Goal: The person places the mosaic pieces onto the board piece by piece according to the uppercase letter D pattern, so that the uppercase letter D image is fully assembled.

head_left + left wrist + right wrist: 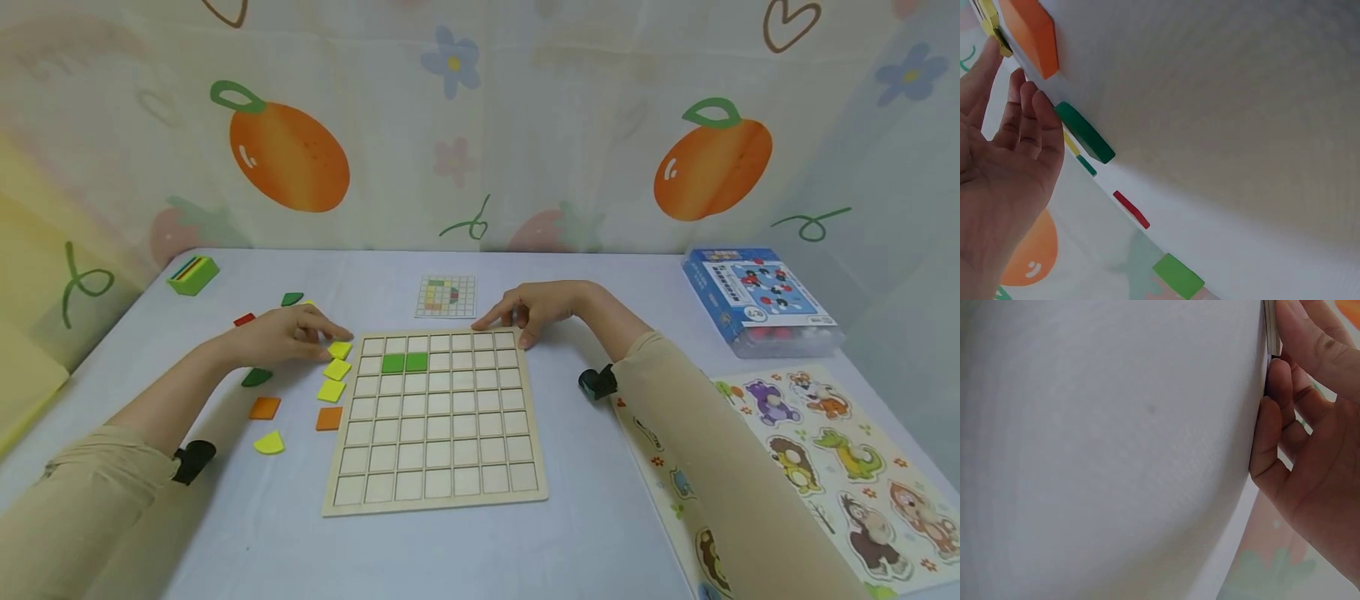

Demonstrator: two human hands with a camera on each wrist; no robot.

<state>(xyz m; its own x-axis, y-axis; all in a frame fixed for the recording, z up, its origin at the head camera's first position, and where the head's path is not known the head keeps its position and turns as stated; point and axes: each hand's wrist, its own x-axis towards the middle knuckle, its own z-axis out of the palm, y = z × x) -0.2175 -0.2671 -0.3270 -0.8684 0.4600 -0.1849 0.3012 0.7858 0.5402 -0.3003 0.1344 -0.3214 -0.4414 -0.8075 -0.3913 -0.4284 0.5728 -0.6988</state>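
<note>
A wooden grid board [435,505] lies on the table, with two green square tiles [405,362] side by side in its second row. My left hand [277,337] is at the board's upper left, thumb and index finger at opposite edges of a yellow tile [340,350]. In the left wrist view the thumb meets this yellow tile [1002,42], while the other fingers bend loosely. My right hand [543,307] holds the board's upper right corner, index finger on the top edge and thumb at the right side. The right wrist view shows the thumb against the board's edge [1272,328].
Left of the board lie more yellow tiles [331,390], orange tiles [265,408], a yellow quarter-round piece [269,442] and dark green pieces [257,377]. A pattern card [446,308] lies behind the board. To the right are a boxed set [772,292] and an animal puzzle sheet [817,433].
</note>
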